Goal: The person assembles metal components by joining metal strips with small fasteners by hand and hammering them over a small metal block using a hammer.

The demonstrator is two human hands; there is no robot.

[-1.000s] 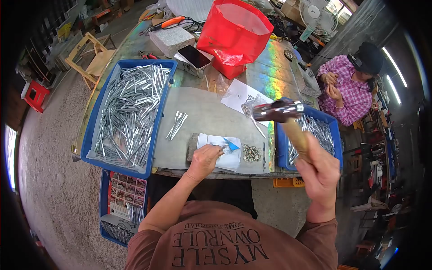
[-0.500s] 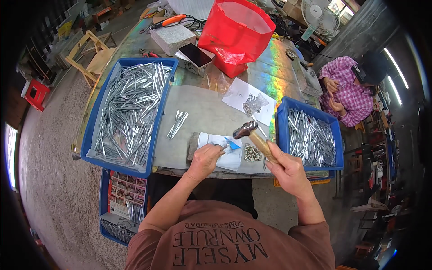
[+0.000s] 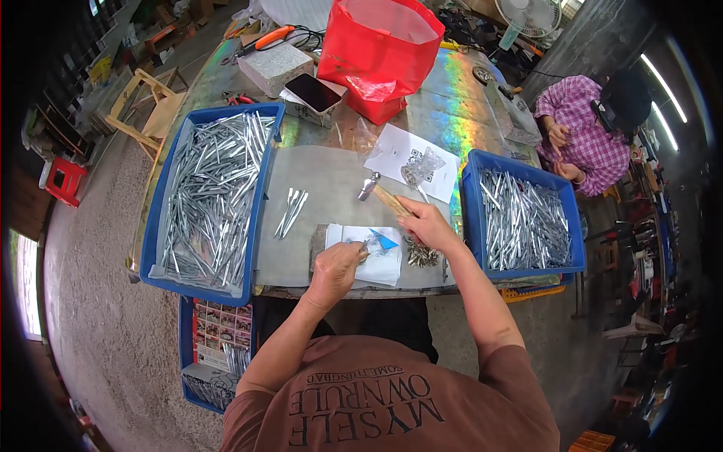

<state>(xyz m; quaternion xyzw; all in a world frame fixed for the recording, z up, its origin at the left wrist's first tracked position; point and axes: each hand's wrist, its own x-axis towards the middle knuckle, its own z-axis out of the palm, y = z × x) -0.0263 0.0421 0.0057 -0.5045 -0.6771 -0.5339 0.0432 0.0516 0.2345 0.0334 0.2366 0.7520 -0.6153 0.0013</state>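
The left hand [image 3: 337,270] is nearest, its fingers bunched at the left part of the white paper [image 3: 385,269]; whether anything sits between the tips I cannot tell. A grey block [image 3: 319,245] shows at the paper's left edge, next to those fingers, and a blue scrap [image 3: 385,239] lies just right of the tips. Steady work here probably calls for keeping that pinch low and flat, knuckles well out of the hammer's path, with the paper borne squarely by the block.

The right hand [image 3: 427,226] has its fingers closed around the wooden handle of the hammer [image 3: 391,201], whose head hangs left of them and beyond the left fingertips. A loose, level swing, with the face landing square, should serve better than force. The small metal bits [image 3: 422,256] are heaped just on the near side of the right fingers, so the wrist is best kept clear of them.

Farther off, a few loose rods [image 3: 291,214] lie beyond and left of the left fingers, well out of the way. A printed sheet [image 3: 399,147] lies on the table [image 3: 316,166] beyond the right fingers.
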